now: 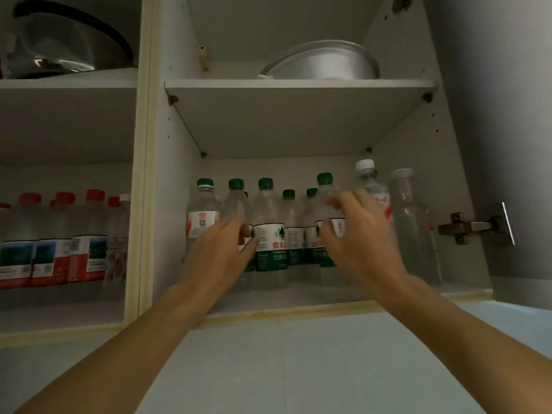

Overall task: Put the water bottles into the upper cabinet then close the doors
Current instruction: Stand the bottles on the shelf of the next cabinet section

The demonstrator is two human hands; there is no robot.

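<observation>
Two hands reach into the open upper cabinet (298,85), both at the row of upright water bottles (270,231).

The bottles stand on the lower shelf of the right compartment, long axes vertical, directly ahead of and slightly above both hands. The left hand (222,249) lies against a green-capped bottle (236,201) near the left of the row; its fingers curl loosely, and whether they grip cannot be told. The right hand (358,231) lies nearer the green-capped bottle right of centre (325,192), fingers bent around its label, blurred; grip uncertain. The doors are not closed: a hinge (475,225) shows at right.
</observation>
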